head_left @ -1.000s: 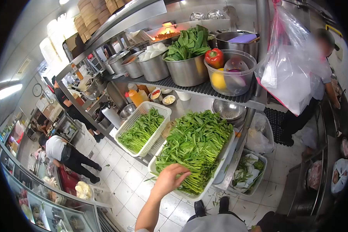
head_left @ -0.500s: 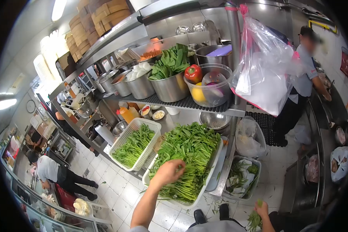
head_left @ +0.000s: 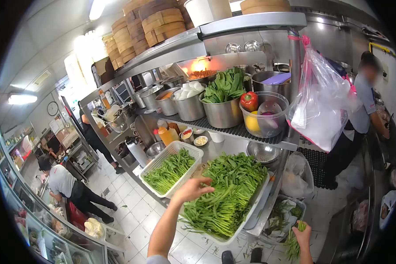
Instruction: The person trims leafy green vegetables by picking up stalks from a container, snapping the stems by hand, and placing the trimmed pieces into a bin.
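Observation:
My left hand (head_left: 192, 190) is over the left side of a big heap of long-stemmed leafy greens (head_left: 233, 185), its fingers apart and nothing seen in them. The heap fills a large white tub (head_left: 263, 189) on the steel counter. Low at the right, my right hand (head_left: 302, 236) is closed around a small bunch of leafy greens (head_left: 291, 247), its leaves hanging down. Behind my left hand, a white slotted basket (head_left: 152, 188) holds a smaller pile of the same greens (head_left: 174, 169).
Above the counter, a shelf (head_left: 189, 123) carries steel pots and a clear tub (head_left: 268, 125) of peppers. Plastic bags (head_left: 323, 105) hang from its post. A scrap bin (head_left: 302, 207) stands near my right hand. Co-workers stand at left and right. Flames (head_left: 201, 64) flare behind.
The view has tilted up, so things sit lower and further right. My left hand's fingers have opened out from a curl over the heap. My right hand still grips its bunch.

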Demonstrator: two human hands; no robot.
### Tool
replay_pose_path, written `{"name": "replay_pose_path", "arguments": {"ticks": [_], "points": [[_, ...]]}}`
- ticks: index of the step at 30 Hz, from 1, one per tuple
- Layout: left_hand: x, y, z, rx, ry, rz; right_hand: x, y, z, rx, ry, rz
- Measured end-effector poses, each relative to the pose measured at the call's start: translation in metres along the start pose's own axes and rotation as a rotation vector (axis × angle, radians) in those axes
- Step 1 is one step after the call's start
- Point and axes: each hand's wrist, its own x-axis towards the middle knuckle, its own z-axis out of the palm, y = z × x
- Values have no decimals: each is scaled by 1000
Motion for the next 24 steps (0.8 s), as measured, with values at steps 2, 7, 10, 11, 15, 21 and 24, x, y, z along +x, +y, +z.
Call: {"name": "replay_pose_path", "arguments": {"ticks": [2,7,10,11,15,21,24], "points": [[9,-9,23,28,-19,-19,9,-6,9,37,20,-23],[26,-7,63,221,-129,52,9,-54,17,82,-22,48],[33,-7,61,281,-167,41,14,-64,23,109,-31,-23],[36,-9,59,286,-175,32,16,-69,25,132,-24,-38],[30,4,56,384,-189,-24,16,-94,23,190,0,-79],[27,-9,37,79,-90,49,16,-135,26,290,-19,-110],[12,14,5,-144,40,59,12,-176,31,326,-67,-174]]}}
